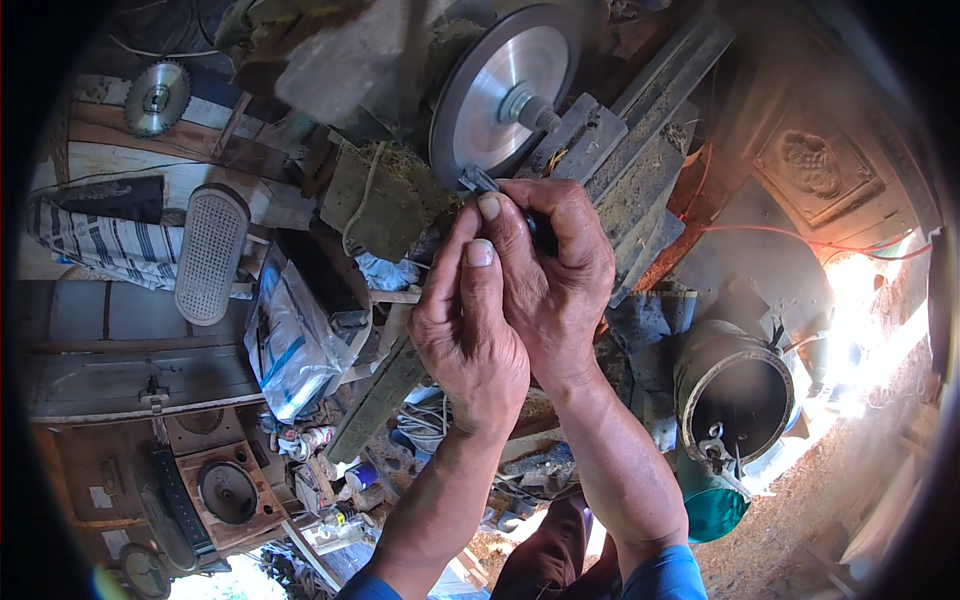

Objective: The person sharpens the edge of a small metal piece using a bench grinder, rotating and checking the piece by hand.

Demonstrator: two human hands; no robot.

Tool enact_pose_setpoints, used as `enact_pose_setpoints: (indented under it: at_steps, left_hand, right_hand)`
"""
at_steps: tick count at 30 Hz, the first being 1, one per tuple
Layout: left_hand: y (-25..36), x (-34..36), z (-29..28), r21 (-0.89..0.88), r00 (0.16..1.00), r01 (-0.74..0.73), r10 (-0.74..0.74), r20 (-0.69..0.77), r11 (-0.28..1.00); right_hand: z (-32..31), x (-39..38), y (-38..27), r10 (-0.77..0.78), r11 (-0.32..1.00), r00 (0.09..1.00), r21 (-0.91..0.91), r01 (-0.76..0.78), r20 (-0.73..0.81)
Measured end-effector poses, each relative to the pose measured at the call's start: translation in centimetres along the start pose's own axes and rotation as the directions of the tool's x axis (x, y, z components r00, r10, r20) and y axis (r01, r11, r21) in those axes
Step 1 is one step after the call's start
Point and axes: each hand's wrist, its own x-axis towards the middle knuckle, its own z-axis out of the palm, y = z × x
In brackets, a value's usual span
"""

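Note:
A grinding wheel (490, 100) with a dark rim and a shiny metal face stands upright at the top centre, a threaded spindle (538, 113) sticking out of its middle. At its lower edge is a small grey metal piece (479, 180), pinched in my fingertips; its exact kind is too small to tell. My right hand (560, 265) is closed round it, index finger bent and thumb pressed along it. Beside it my left hand (470, 315) is closed too, fingertips at the same piece. Whether the piece touches the rim I cannot tell. Something dark shows inside the right hand's grip.
Dusty wooden beams (650, 130) run right of the wheel. A toothed saw blade (157, 98) hangs at upper left, above a perforated oval panel (212, 255) and a clear plastic bag (295, 335). A speaker box (228, 490) lies lower left. At right stands a round open container (740, 400).

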Motion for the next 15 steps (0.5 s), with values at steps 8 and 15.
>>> enact_pose_setpoints:
  at_steps: [8, 15]
  left_hand:
    - [0.01, -0.03, -0.14, 0.015, 1.000, 0.020, -0.020, 0.010, 1.000]
    - [0.03, 0.04, -0.26, 0.042, 1.000, 0.007, -0.007, 0.018, 0.999]
  right_hand:
    - [-0.12, 0.09, -0.29, -0.006, 1.000, 1.000, -0.009, 0.006, 0.006]
    - [0.05, -0.03, -0.29, 0.021, 1.000, 1.000, 0.012, -0.021, 0.014]
